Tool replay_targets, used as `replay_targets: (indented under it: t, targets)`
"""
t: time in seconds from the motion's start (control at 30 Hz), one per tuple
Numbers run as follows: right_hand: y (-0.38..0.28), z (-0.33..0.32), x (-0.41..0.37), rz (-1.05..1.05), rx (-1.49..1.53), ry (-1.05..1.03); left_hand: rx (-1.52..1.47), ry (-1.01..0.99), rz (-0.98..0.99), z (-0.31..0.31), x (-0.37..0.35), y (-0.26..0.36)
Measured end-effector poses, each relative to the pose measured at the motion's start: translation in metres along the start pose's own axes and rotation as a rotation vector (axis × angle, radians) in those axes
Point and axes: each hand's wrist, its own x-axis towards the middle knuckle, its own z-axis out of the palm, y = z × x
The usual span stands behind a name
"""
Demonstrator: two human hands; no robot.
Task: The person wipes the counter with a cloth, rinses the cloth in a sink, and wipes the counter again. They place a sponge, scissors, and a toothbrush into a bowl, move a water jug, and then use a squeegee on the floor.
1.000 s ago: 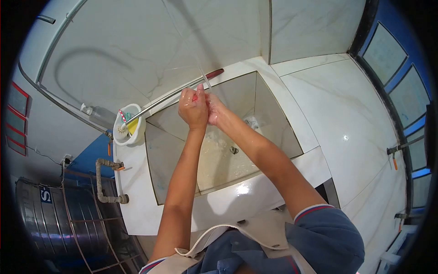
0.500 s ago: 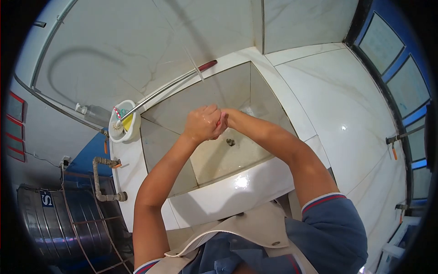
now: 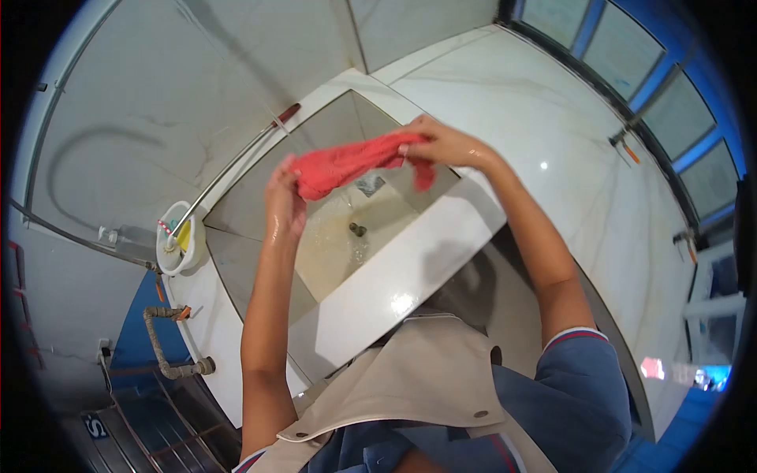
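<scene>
A wet red cloth (image 3: 351, 164) is stretched out between both hands above a square white sink (image 3: 418, 268). My left hand (image 3: 284, 201) grips the cloth's left end. My right hand (image 3: 438, 144) pinches the right end, with a corner of cloth hanging below it. The sink basin holds a little water around the drain (image 3: 358, 229).
A white cup (image 3: 180, 240) with a yellow sponge and brushes sits at the sink's left corner. A long metal rod with a dark red handle (image 3: 236, 164) lies along the back rim. Grey pipe (image 3: 162, 347) runs under the counter at left. White tiled counter extends right.
The hands were pressed together, balled around the cloth over the sink. Now they have pulled apart and spread the red cloth open. The view has swung to the right.
</scene>
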Motion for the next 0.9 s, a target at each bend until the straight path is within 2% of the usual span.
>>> replay_targets:
  t: [0.03, 0.07, 0.13, 0.17, 0.23, 0.27, 0.3, 0.33, 0.37, 0.4, 0.43, 0.47, 0.53, 0.57, 0.63, 0.67, 0.73, 0.77, 0.9]
  targets:
    - [-0.022, -0.009, -0.026, 0.1, -0.194, 0.133, -0.006, -0.074, 0.065, 0.011, -0.004, 0.009]
    - [-0.037, -0.012, -0.049, 0.121, -0.197, 0.147, 0.002, -0.123, 0.082, 0.027, -0.015, 0.023]
    - [-0.059, -0.012, -0.087, 0.094, -0.573, 0.318, 0.004, -0.192, 0.09, 0.049, -0.041, 0.046]
    - [-0.063, -0.004, -0.105, 0.114, -0.573, 0.33, 0.016, -0.218, 0.117, 0.056, -0.057, 0.052]
    - [-0.068, 0.013, -0.14, 0.065, -0.712, 0.194, 0.025, -0.257, 0.127, 0.052, -0.086, 0.046]
    - [-0.062, 0.022, -0.153, 0.036, -0.638, -0.019, 0.291, -0.235, 0.051, 0.038, -0.103, 0.041]
    - [-0.053, 0.039, -0.164, 0.109, -0.462, -0.121, 0.557, -0.211, -0.018, 0.022, -0.119, 0.035]
    - [-0.041, 0.061, -0.171, 0.178, -0.283, -0.217, 0.81, -0.284, -0.188, -0.004, -0.132, 0.023]
    - [-0.026, 0.084, -0.164, 0.294, -0.286, -0.262, 1.067, -0.358, -0.354, -0.028, -0.144, 0.007]
    - [-0.012, 0.114, -0.147, 0.413, -0.286, -0.312, 1.455, -0.441, -0.205, -0.039, -0.162, -0.009]
    - [-0.005, 0.157, -0.131, 0.528, -0.2, -0.115, 1.83, -0.517, -0.036, -0.045, -0.182, -0.026]
    - [-0.028, 0.193, -0.115, 0.668, -0.258, 0.085, 1.826, -0.533, -0.029, -0.049, -0.191, -0.044]
    - [-0.014, 0.247, -0.084, 0.603, -0.63, 0.381, 1.859, -0.492, 0.422, -0.044, -0.197, -0.072]
    - [-0.003, 0.245, -0.079, 0.624, -0.63, 0.403, 1.85, -0.52, 0.442, -0.036, -0.197, -0.075]
    - [0.022, 0.24, -0.08, 0.379, -0.733, 0.524, 1.692, -0.437, 0.411, -0.023, -0.197, -0.076]
    - [0.041, 0.231, -0.085, 0.4, -0.728, 0.53, 1.69, -0.461, 0.41, -0.022, -0.2, -0.076]
    - [0.087, 0.187, -0.085, 0.264, -0.747, 0.676, 1.597, -0.429, 0.377, -0.021, -0.202, -0.071]
    - [0.1, 0.163, -0.101, 0.243, -0.873, 0.754, 1.598, -0.445, 0.382, -0.018, -0.205, -0.071]
    - [0.169, 0.054, -0.17, 0.385, -0.906, 0.907, 1.577, -0.462, 0.334, 0.004, -0.216, -0.082]
